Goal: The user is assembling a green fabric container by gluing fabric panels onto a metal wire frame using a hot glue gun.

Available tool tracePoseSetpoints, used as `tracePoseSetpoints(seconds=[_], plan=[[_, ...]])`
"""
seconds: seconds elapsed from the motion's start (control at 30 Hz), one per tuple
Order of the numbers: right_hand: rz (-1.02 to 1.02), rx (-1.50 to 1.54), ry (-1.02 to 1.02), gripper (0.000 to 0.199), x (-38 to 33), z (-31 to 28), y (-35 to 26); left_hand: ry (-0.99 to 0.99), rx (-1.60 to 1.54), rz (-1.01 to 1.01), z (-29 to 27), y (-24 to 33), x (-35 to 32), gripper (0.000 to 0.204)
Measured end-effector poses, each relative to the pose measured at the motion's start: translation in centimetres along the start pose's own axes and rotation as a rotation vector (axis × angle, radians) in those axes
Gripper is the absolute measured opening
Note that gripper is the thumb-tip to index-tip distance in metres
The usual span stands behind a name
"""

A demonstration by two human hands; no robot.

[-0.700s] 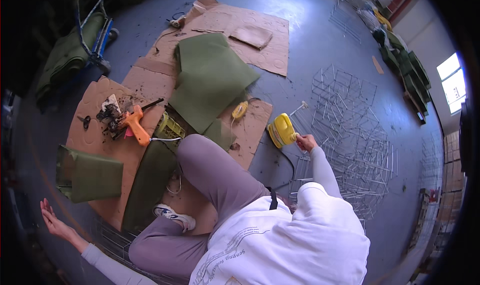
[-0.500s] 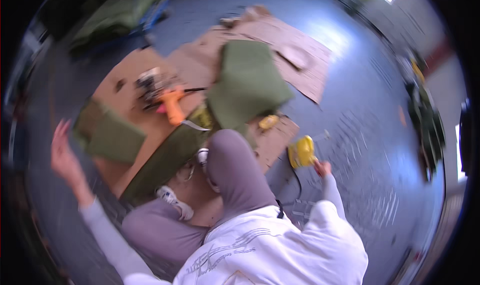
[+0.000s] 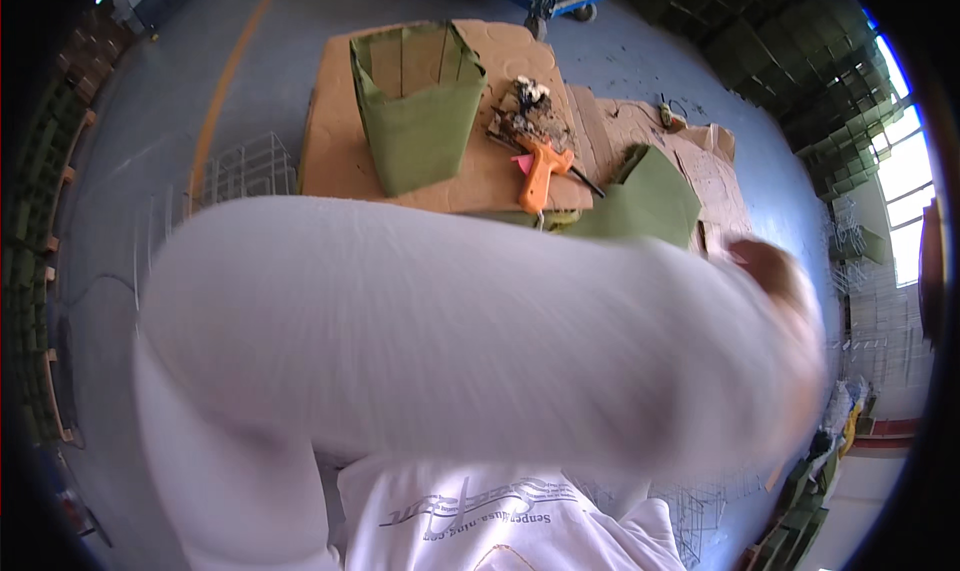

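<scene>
Grey floor, brown cardboard on it. I see blurry arm sweep across, left hand near green felt piece. Fingers: cannot tell. Orange glue gun beside green box.

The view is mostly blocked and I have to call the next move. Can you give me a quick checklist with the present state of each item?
1. Work area in clear view: not ok. A white sleeve covers most of the picture.
2. Hand empty: cannot tell, because it is motion-blurred.
3. Other hand located: cannot tell, because it is out of view.
4. Glue gun set down: ok. It lies on the cardboard with no hand on it.
5. Green fabric box upright: ok. It stands open on the cardboard.
6. Folded green fabric free: ok. Nothing holds it.
</scene>
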State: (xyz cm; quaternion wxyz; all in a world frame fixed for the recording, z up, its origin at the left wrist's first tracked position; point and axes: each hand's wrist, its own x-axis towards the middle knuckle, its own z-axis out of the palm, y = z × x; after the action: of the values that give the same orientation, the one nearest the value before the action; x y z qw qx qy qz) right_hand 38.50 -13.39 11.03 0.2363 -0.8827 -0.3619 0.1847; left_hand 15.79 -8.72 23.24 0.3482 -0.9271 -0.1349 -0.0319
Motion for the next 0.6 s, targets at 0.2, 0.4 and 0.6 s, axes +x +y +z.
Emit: tracePoseSetpoints(seconds=[0.2,0.4,0.6], plan=[[0.018,0.017,0.05,0.03,1.8,-7.7,-5.2,0.1,-0.199,-0.053,2.4,0.9,0.0,0.03],[-0.012,0.096,0.085,0.026,10.8,-3.1,12.6,0.176,-0.374,-0.112,5.3,1.8,0.1,0.028],[-0.041,0.213,0.056,0.023,17.9,4.7,30.2,0.179,-0.537,-0.16,8.2,1.9,-1.2,0.025]])
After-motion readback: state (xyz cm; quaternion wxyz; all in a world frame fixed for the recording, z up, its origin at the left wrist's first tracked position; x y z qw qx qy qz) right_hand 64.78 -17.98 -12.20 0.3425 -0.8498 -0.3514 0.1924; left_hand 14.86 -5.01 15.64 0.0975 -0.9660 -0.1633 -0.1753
